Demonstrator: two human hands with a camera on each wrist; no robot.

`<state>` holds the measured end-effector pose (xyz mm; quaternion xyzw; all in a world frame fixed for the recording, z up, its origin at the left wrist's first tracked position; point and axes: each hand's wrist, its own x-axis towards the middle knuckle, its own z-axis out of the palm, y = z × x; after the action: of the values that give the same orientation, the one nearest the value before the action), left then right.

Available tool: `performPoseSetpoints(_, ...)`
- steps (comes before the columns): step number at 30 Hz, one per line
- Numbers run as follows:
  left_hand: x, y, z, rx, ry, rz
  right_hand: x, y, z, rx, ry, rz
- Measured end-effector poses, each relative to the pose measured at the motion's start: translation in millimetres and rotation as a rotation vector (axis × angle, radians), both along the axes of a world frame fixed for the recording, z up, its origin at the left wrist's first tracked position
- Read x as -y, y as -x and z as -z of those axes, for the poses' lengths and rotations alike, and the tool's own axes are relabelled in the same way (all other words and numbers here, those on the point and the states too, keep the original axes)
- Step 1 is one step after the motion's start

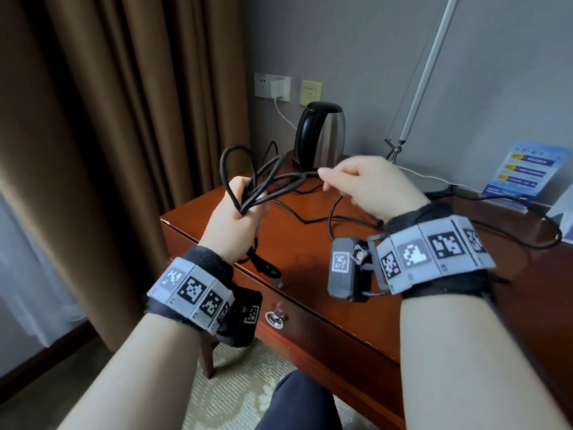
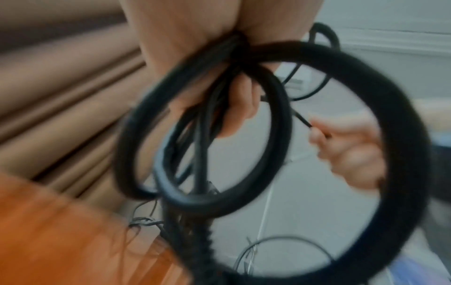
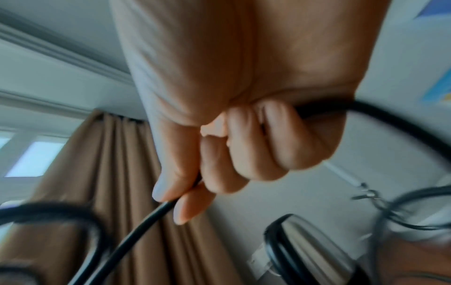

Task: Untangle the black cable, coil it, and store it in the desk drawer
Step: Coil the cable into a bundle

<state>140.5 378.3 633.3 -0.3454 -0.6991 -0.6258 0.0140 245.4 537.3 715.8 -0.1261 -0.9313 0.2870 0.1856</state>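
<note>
Nearest, the drawer (image 1: 310, 318) sits shut. Above the desk (image 1: 310, 243), the left hand (image 1: 231, 218) clutches the cable (image 1: 273, 181) loops; the right hand (image 1: 372, 184) pinches 1 strand. Light and floppy, the cable probably handles best gripped at the gathered bundle.

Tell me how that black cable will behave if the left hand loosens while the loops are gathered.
The thin black rubbery cable looks springy: its loops stand open above the left hand, so they would probably spread. Slack sags onto the reddish wooden desk, so it likely hangs limp. The right hand pinches one strand easily, suggesting it is light.
</note>
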Motion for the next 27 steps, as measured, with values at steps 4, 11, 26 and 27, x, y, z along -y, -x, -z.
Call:
performPoseSetpoints(4, 0, -7, 13, -0.068, 0.117, -0.035, -1, -7, 17, -0.007, 0.019, 0.057)
performPoseSetpoints(11, -4, -14, 7, -0.240, 0.270, -0.133, 9, -1, 10, -0.139, 0.021, 0.077)
performPoseSetpoints(26, -1, 3, 2, -0.111, 0.231, -0.295, -8, -10, 4, -0.059, 0.101, -0.018)
performPoseSetpoints(27, -3, 1, 2, -0.144, 0.282, -0.305, -7, -8, 4, -0.106, 0.144, -0.034)
